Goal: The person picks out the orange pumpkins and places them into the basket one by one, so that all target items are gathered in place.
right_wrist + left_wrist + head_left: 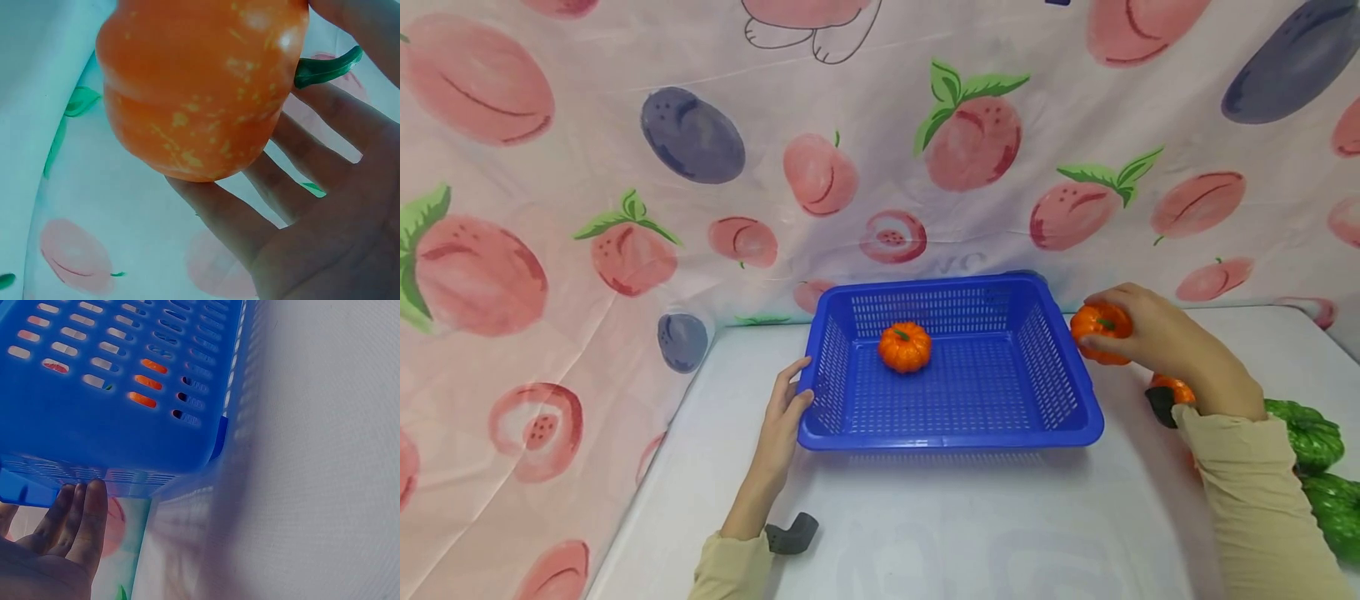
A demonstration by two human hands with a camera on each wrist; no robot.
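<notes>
Right hand (1153, 329), fingers pinching orange pumpkin (1094, 322) just right of blue basket (951, 440) — smooth skin might slip; left hand (783, 419), fingers straight, only touches basket — a bump could skid it

From my head's view, my left hand (781, 421) sat toward half past seven, fingers (87, 528) nearly straight, left forearm (749, 504) aimed at one o'clock. My right hand (1153, 333) was at three o'clock, thumb (1108, 345) and spread fingers (228, 217) bent in a grip, right forearm (1247, 483) angled toward eleven o'clock.
</notes>
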